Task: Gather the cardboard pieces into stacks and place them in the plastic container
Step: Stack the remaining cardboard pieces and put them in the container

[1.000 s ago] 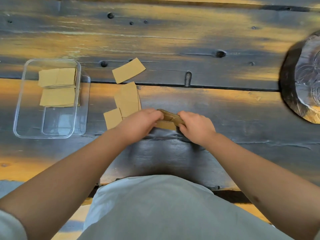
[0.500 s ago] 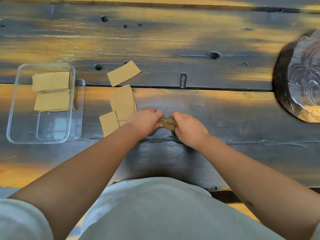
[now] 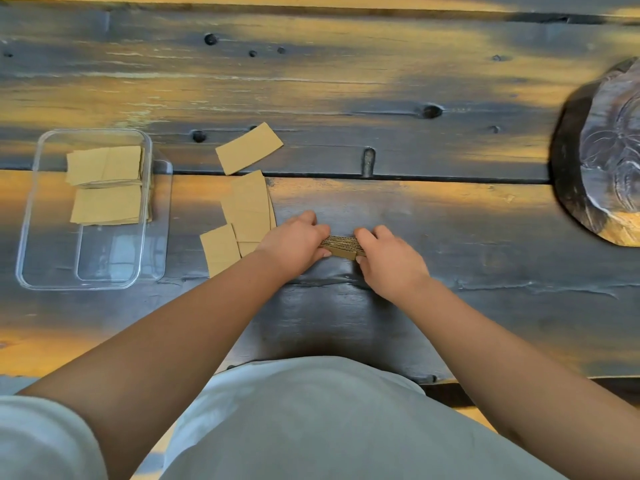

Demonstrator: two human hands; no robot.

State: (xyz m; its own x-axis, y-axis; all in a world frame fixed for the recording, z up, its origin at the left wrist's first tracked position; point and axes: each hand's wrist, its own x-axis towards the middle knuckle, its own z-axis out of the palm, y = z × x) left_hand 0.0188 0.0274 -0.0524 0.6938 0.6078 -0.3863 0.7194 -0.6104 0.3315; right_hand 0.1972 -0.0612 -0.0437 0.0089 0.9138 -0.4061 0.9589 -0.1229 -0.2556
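A: Start with the big picture. Where does the load have to go?

B: To the container (image 3: 24,233), which sits far left on the table (image 3: 381,81). Two stacks (image 3: 105,185) already fill its far half; the near half looks free.

A: And what lies between?

B: Loose pieces (image 3: 247,206), just left of the hands and still short of the container. One more piece (image 3: 249,152) lies apart, further back.

A: Now the grip.

B: Both hands clasp one stack (image 3: 341,247) standing on edge on the table, its corrugated edges facing up. The left hand (image 3: 294,244) curls round its left end, the right hand (image 3: 389,261) round its right end. So the long axis runs left to right, from palm to palm.

A: Which hand is nearer the container?

B: The left, clearly. I judge the stack is being squared up, and the carry would go leftward along that same axis, over the loose pieces.

A: Any risk?

B: If only one end is pinched, the pieces may fan out.
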